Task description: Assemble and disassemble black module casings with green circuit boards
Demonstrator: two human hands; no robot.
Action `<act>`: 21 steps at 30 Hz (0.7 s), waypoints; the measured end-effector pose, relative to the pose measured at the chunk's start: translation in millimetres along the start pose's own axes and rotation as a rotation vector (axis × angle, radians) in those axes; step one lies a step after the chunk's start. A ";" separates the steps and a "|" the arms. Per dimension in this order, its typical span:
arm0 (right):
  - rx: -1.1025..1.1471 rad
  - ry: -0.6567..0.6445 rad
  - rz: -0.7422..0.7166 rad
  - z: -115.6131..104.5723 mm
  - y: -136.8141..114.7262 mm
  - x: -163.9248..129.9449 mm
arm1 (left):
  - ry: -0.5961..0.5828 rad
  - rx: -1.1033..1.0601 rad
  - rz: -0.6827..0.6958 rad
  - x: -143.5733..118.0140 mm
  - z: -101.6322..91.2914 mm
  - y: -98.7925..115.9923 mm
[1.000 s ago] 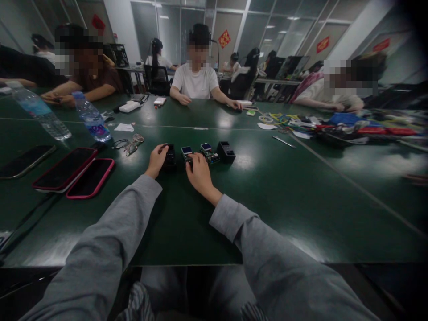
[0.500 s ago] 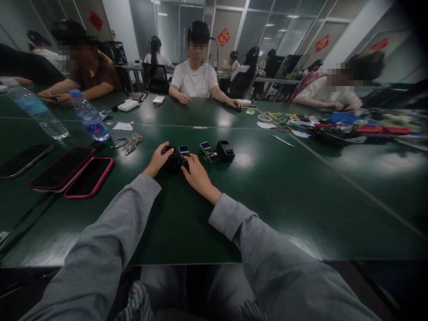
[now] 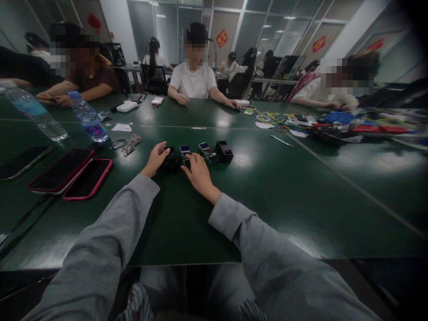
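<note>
Drawn slightly apart since half a second ago: then pressed together over the small black case, now with a sliver of the little screened board visible between them again. Left hand (image 3: 155, 158) curled against the black case (image 3: 171, 158), fingertips touching its near side, thumb on top; grasping or merely steadying, hard to tell at this size. Right hand (image 3: 198, 172) laid flat-ish over the near end of the board with the small screen (image 3: 185, 151), fingers bent down on it, apparently pinching its edge, though the grip itself hidden beneath the knuckles. Case and board side by side on the green table (image 3: 274, 187), touching or nearly so, first two in a short row with a second screened board (image 3: 206, 151) and another black case (image 3: 224, 151) just to the right. Off to the left, well apart: glasses (image 3: 129, 144), two pink-cased phones (image 3: 72, 171), a water bottle (image 3: 87, 117). Across the table, other people seated, their hands at their own things. Judging from the pairing, a matter of mating board to case: best done by keeping the case pinned still with the left, holding the board by its edges and away from the screen, squaring it up before pressing, and using light, even force.
</note>
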State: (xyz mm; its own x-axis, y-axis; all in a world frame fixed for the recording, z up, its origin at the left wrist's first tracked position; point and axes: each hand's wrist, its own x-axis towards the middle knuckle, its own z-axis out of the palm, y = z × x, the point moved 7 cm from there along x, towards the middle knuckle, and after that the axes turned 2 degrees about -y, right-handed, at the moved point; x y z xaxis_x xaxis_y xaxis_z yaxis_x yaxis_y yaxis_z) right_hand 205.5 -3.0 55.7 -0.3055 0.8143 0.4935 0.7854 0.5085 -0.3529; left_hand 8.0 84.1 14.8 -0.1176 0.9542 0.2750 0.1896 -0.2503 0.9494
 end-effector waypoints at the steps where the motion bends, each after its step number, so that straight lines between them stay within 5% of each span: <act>1: -0.013 0.029 -0.012 -6.0 1.0 -0.2 | 0.017 -0.008 0.000 0.6 -2.0 -0.5; 7: -0.103 0.151 0.013 -35.5 44.0 -6.4 | 0.050 -0.109 -0.045 0.6 -8.8 1.2; 12: -0.022 0.079 0.096 -30.1 85.2 -12.5 | 0.019 -0.137 -0.074 0.4 -8.6 3.5; 21: -0.032 0.085 0.082 -33.2 74.7 -12.0 | 0.006 -0.142 -0.107 0.1 -5.9 2.2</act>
State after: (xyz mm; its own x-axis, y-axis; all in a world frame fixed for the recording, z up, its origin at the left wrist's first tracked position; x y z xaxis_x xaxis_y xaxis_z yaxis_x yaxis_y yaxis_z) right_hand 285.6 15.9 49.8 -0.1936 0.8254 0.5303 0.8229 0.4310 -0.3703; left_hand 2.7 82.7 17.9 -0.1352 0.9758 0.1717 0.0361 -0.1683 0.9851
